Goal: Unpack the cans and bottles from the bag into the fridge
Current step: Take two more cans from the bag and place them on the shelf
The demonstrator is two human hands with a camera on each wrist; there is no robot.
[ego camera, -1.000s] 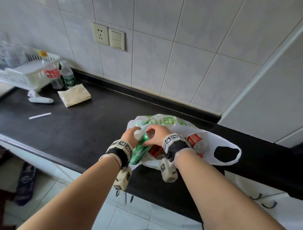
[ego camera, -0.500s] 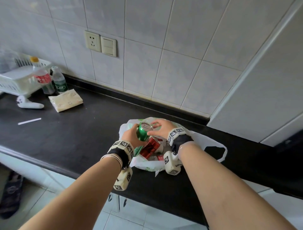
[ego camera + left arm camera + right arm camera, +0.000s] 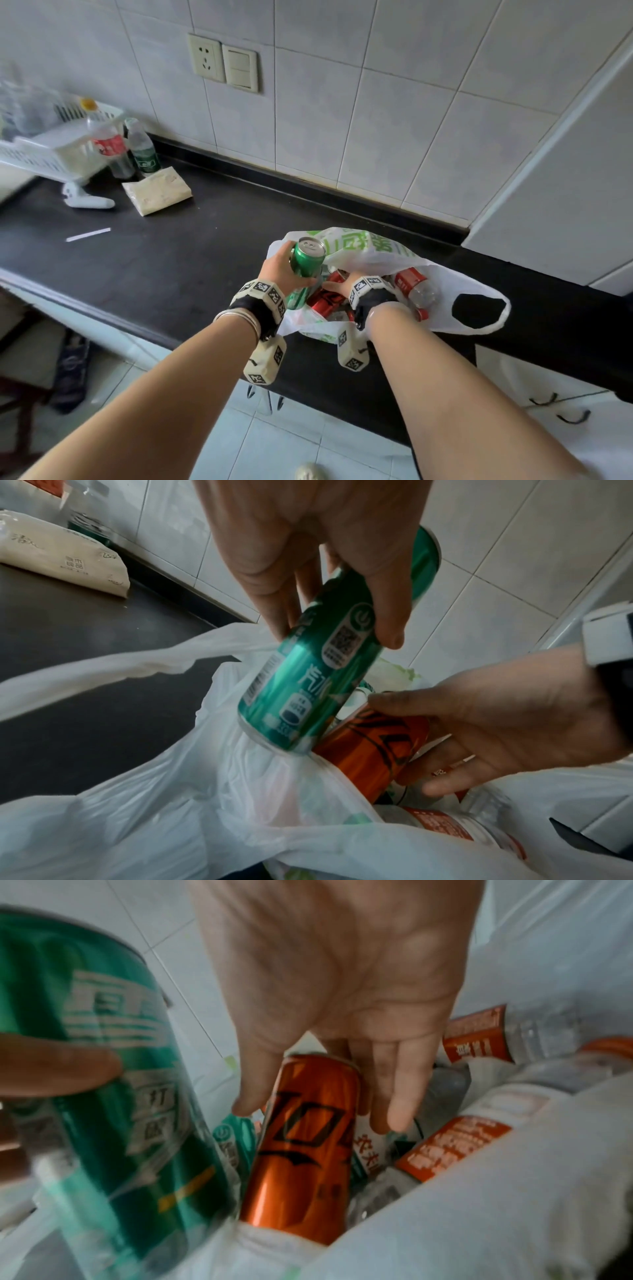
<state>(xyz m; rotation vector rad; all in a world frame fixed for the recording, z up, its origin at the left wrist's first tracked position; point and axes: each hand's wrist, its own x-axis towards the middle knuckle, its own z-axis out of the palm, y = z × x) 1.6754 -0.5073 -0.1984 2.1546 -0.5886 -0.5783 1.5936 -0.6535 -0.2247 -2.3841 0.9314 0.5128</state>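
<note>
A white plastic bag (image 3: 442, 284) with green print lies open on the black counter (image 3: 171, 257). My left hand (image 3: 284, 269) grips a green can (image 3: 306, 263) and holds it tilted above the bag's left rim, seen close in the left wrist view (image 3: 308, 685). My right hand (image 3: 346, 282) reaches into the bag, thumb and fingers curled round a red can (image 3: 304, 1145) that leans against the green one. Clear bottles with red labels (image 3: 411, 284) and another green can lie deeper in the bag, partly hidden.
At the far left stand a white dish rack (image 3: 44, 150), two plastic bottles (image 3: 109, 147), a tissue pack (image 3: 157, 193) and a white strip (image 3: 88, 234). A tall white appliance side (image 3: 565, 192) rises at the right. The floor lies below the counter's front edge.
My left hand has raised the green can out of the bag and turned it more upright. My right hand left the can's top and dropped onto the red can.
</note>
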